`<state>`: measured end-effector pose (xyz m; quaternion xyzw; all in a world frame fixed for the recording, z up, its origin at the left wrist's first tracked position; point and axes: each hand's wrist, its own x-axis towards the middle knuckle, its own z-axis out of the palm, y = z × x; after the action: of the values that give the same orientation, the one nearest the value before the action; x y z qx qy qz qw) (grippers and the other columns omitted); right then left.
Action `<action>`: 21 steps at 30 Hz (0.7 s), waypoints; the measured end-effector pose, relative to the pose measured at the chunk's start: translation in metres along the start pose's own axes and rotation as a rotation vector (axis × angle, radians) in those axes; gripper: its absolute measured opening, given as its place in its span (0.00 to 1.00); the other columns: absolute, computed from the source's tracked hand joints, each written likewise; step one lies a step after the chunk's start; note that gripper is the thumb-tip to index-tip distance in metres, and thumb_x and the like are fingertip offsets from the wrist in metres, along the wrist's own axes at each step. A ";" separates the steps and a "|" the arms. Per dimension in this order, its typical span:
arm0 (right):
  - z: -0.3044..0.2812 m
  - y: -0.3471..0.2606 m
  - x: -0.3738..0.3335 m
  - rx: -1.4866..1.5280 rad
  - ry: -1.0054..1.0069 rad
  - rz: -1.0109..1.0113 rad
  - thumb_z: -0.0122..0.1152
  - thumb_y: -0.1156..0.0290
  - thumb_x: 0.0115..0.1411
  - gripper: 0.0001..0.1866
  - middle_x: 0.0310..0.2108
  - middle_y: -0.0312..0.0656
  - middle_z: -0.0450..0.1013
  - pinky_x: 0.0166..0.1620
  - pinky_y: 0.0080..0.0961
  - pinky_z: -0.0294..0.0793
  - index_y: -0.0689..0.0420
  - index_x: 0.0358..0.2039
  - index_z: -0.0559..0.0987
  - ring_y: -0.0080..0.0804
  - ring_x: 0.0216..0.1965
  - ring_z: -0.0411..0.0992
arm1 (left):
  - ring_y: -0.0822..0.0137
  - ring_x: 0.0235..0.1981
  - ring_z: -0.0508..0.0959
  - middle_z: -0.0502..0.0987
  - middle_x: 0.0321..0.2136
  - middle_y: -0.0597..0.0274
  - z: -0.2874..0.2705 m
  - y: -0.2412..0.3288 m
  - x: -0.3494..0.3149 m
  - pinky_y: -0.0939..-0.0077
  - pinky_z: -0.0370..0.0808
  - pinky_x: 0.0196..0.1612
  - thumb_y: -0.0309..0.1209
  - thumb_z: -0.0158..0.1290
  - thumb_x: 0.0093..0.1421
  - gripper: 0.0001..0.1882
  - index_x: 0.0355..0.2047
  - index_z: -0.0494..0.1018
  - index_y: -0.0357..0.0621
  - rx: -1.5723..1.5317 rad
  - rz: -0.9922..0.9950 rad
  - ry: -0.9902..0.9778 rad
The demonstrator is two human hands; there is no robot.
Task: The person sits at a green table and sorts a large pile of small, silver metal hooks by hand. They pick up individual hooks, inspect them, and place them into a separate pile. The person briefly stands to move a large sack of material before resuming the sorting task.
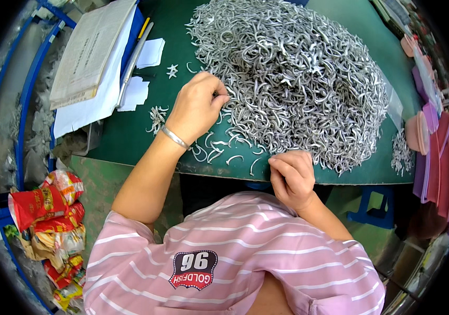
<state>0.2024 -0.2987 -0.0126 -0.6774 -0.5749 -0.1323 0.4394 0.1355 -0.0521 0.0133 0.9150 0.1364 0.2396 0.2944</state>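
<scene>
A large heap of small curved silver metal pieces covers much of the green table. At the heap's left edge is my left hand, its fingers curled in and thumb pressed near the forefinger. Whatever it may hold is hidden. My right hand is closed in a pinch by the table's front edge, against the heap's near side; I cannot make out anything in its fingers. Several loose curved pieces lie between the two hands. Left of my left wrist sits a little pile of similar pieces.
A star-shaped piece lies beyond that pile. Papers and a booklet occupy the table's left, beside white slips. Another small pile is at the right edge. Pink and purple bins, a blue stool and blue shelving stand around.
</scene>
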 end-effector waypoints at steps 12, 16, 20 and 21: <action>-0.003 0.004 -0.003 0.043 0.038 -0.006 0.63 0.83 0.41 0.15 0.31 0.39 0.74 0.34 0.30 0.66 0.60 0.33 0.78 0.35 0.30 0.71 | 0.75 0.26 0.77 0.76 0.28 0.63 -0.004 0.008 -0.012 0.83 0.74 0.31 0.20 0.56 0.57 0.02 0.31 0.75 0.34 -0.203 -0.190 0.078; -0.002 0.004 -0.005 0.056 0.040 -0.005 0.64 0.82 0.41 0.15 0.31 0.39 0.74 0.34 0.30 0.65 0.60 0.33 0.78 0.35 0.30 0.71 | 0.73 0.29 0.79 0.78 0.30 0.61 -0.003 0.007 -0.021 0.82 0.77 0.35 0.19 0.54 0.58 0.03 0.34 0.74 0.32 -0.484 -0.336 0.049; -0.003 0.004 -0.003 0.055 0.038 -0.007 0.63 0.82 0.41 0.14 0.31 0.39 0.74 0.34 0.30 0.65 0.60 0.32 0.78 0.35 0.30 0.71 | 0.67 0.33 0.81 0.78 0.32 0.57 -0.005 0.018 -0.027 0.78 0.80 0.38 0.17 0.54 0.58 0.04 0.34 0.73 0.32 -0.835 -0.414 0.065; -0.003 0.004 -0.003 0.053 0.036 -0.006 0.63 0.82 0.41 0.14 0.31 0.39 0.74 0.34 0.30 0.66 0.60 0.32 0.78 0.36 0.30 0.71 | 0.65 0.33 0.81 0.78 0.31 0.56 -0.004 0.019 -0.028 0.76 0.81 0.38 0.17 0.53 0.58 0.05 0.35 0.72 0.31 -0.900 -0.445 0.059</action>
<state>0.2059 -0.3032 -0.0148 -0.6614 -0.5721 -0.1306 0.4672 0.1117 -0.0763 0.0175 0.6388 0.2197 0.2320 0.6999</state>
